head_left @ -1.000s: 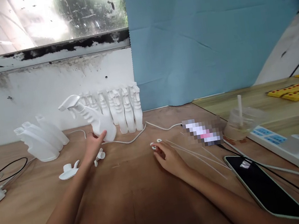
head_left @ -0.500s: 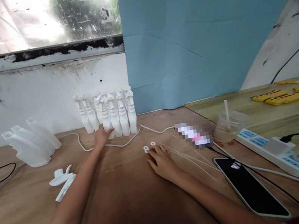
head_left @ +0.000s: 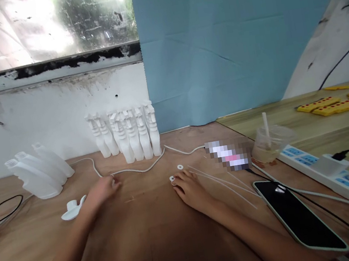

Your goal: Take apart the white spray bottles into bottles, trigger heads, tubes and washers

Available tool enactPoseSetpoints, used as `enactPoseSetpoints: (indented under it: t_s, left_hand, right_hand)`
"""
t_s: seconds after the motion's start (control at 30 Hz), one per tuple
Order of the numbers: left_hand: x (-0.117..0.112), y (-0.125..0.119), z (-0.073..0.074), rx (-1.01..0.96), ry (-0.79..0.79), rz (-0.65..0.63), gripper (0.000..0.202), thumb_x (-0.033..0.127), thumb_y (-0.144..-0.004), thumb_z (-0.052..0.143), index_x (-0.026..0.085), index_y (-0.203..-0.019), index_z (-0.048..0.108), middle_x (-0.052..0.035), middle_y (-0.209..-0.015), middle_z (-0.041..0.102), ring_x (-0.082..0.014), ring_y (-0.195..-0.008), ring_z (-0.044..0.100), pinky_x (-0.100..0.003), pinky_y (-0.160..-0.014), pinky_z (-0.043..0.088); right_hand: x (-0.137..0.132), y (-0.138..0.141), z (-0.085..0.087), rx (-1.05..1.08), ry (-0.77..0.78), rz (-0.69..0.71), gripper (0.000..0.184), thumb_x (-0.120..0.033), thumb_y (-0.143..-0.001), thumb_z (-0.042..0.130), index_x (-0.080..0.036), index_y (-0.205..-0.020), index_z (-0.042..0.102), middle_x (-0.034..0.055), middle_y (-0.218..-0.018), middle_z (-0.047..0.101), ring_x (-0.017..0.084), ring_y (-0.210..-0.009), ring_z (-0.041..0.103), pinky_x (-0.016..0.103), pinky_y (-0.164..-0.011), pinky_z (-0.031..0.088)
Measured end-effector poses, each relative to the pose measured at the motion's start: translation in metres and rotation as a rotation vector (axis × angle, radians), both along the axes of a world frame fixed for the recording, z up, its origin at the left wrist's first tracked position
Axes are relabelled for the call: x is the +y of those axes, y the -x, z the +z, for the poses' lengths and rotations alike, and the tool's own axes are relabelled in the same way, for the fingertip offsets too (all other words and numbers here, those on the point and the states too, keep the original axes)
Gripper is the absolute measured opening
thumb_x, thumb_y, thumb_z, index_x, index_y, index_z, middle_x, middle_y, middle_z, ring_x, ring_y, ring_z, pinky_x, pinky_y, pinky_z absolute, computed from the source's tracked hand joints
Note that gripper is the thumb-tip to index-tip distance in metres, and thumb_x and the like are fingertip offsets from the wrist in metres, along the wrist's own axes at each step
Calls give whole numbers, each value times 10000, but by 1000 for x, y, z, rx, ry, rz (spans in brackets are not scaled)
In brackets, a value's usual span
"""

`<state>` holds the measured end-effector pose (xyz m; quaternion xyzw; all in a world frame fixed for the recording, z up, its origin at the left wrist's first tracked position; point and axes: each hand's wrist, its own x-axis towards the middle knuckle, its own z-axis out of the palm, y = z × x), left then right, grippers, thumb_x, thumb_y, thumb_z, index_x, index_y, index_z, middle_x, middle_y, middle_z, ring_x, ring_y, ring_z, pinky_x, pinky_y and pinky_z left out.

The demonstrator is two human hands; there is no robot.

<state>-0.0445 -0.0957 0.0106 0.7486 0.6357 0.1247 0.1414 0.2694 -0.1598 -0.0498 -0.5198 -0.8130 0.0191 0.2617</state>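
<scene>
My left hand [head_left: 103, 189] hangs over the table on the left, partly blurred, with its fingers bent and partly hidden. Between it and the bottles runs a white cable [head_left: 134, 170]. Thumb and forefinger of my right hand [head_left: 190, 190] close at the edge of a small white washer [head_left: 172, 178] on the brown tabletop. A second white washer [head_left: 180, 167] lies just beyond those fingers. Several white spray bottles [head_left: 134, 141] with trigger heads stand upright against the wall. Left of my left hand lies a white trigger part [head_left: 72, 209], partly covered by my forearm.
White bottles without heads [head_left: 41, 176] stand at the far left. Thin white tubes [head_left: 226, 184] lie right of my right hand. Further right are a phone [head_left: 298, 214], a pixelated device, a plastic cup [head_left: 268, 146] with a straw and a power strip [head_left: 331, 178]. Yellow pieces [head_left: 339, 106] lie behind.
My left hand has come away from the spray bottles, back toward me and to the left. My right hand stays by the washers, its thumb and forefinger now at one washer.
</scene>
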Motion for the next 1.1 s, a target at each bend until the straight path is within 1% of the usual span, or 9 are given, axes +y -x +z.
enactPoseSetpoints:
  t_s: [0.1,0.2,0.27,0.37,0.53,0.73,0.93,1.03,1.1]
  left_hand:
    - [-37,-20,-13,50,-2,-130,71,239,-744,580,201,-769,635,-88,-1011,655,-269,-963,602,-383,-874,460]
    - [-59,-58,-29,62,-173,-444,322,69,-780,470,210,-1024,627,-100,-1263,552,-256,-1195,482,-393,-979,423]
    - [-66,-79,-38,20,-269,-612,482,28,-803,420,227,-1229,530,-92,-1330,509,-235,-1242,443,-395,-1013,413]
    - [-70,-95,-50,-72,-342,-699,547,55,-849,409,243,-1362,394,-76,-1364,493,-219,-1247,445,-400,-1025,415]
    - [-73,-86,-58,-278,-320,-658,405,206,-923,438,259,-1324,438,-66,-1320,547,-219,-1211,486,-416,-1016,404]
    - [-78,-86,-47,-629,53,-342,358,409,-883,520,234,-1195,504,-52,-1146,646,-204,-1029,605,-285,-822,500]
    - [-78,-89,-46,-627,86,-375,371,430,-856,555,226,-1165,565,-38,-1110,652,-203,-976,597,-284,-830,483]
    - [-77,-90,-49,-683,105,-394,378,421,-864,551,218,-1182,558,-43,-1133,647,-202,-1009,592,-290,-882,468]
    - [-77,-90,-51,-712,101,-424,381,411,-863,558,208,-1186,551,-50,-1158,639,-203,-1041,587,-298,-918,455]
  right_hand:
    - [1,3,-1,36,-2,68,159,-98,-875,513,-197,-843,634,60,-895,652,231,-935,527,374,-847,371]
    - [1,5,-2,45,-4,97,164,-96,-881,504,-198,-857,630,54,-890,647,219,-922,533,364,-844,373]
    - [1,5,-3,35,2,98,171,-99,-883,498,-204,-918,628,58,-926,641,219,-939,536,359,-844,380]
    - [3,1,-4,16,10,68,207,-117,-887,488,-206,-1026,614,75,-980,632,232,-971,538,367,-849,393]
    - [9,-7,-6,25,5,-11,180,-158,-889,491,-193,-1010,620,110,-1068,617,261,-1009,526,385,-843,408]
    - [10,-6,-5,95,33,-8,139,-107,-863,495,-188,-917,594,84,-958,643,253,-937,529,380,-815,408]
    - [1,3,8,426,26,135,98,-214,-881,549,-227,-799,600,33,-772,594,197,-730,543,321,-695,441]
    - [-8,13,14,584,35,260,104,-242,-896,546,-254,-881,647,41,-853,623,199,-796,581,326,-736,463]
    - [-14,19,18,569,54,364,168,-225,-913,512,-265,-967,667,59,-955,634,205,-885,594,346,-803,470]
